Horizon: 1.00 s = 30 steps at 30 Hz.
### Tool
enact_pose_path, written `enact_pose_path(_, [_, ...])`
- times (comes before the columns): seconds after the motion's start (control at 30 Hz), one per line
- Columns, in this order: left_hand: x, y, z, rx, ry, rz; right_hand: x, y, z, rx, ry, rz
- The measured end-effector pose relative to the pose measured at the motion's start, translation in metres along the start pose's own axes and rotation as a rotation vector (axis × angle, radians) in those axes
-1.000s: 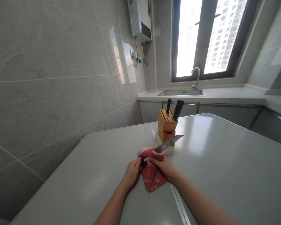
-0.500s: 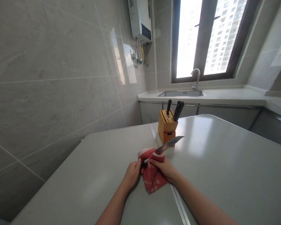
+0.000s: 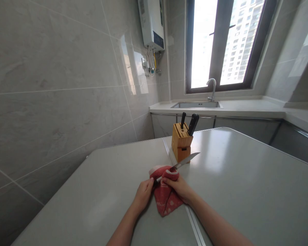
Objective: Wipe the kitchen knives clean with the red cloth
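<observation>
My left hand [image 3: 144,193] is closed around the dark handle of a kitchen knife [image 3: 188,159]. The blade points away to the right, its tip in front of the knife block. A red cloth [image 3: 166,201] with pale spots and a white edge is folded about the blade near the handle. My right hand [image 3: 181,187] grips this cloth, thumb on top, pressing it round the blade; part of the blade inside the cloth is hidden. Just beyond stands a wooden knife block [image 3: 181,143] with black-handled tools [image 3: 193,124] in its slots.
Everything is above a pale glossy table [image 3: 113,184] with a metal-edged seam running through it. A tiled wall [image 3: 66,112] borders the left side. Behind the table are a counter with a sink [image 3: 196,105], a faucet [image 3: 213,89], and a wall-mounted water heater [image 3: 152,25].
The view has shifted slightly, so everything sits a little lower and further left. The knife blade has turned a little and looks thinner. Both hands keep their hold.
</observation>
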State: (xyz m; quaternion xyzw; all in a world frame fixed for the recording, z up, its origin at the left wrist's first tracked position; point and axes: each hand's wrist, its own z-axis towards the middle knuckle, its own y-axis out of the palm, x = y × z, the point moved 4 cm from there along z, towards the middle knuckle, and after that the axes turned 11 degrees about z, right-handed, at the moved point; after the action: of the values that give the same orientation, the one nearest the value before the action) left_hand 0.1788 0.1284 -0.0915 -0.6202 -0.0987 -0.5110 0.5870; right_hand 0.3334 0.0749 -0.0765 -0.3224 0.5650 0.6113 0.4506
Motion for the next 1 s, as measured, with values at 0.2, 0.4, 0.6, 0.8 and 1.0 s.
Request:
enact_pose_path(0.2, [0.009, -0.007, 0.0, 0.03, 0.056, -0.002, 0.001, 0.0, 0.0, -0.011, 0.044, 0.032])
enact_pose_path(0.4, [0.009, -0.005, -0.001, 0.006, 0.068, -0.025, -0.001, 0.0, -0.001, 0.002, 0.025, 0.004])
enact_pose_path(0.6, [0.006, -0.003, 0.0, -0.014, 0.058, -0.038, 0.002, -0.002, 0.002, 0.017, 0.0, 0.019])
enact_pose_path(0.8, [0.006, -0.002, -0.002, -0.086, 0.036, -0.005, 0.008, -0.004, 0.004, 0.04, 0.026, 0.085])
enact_pose_path(1.0, [0.006, 0.003, -0.005, -0.119, 0.044, 0.125, 0.012, -0.008, 0.004, 0.083, 0.015, 0.049])
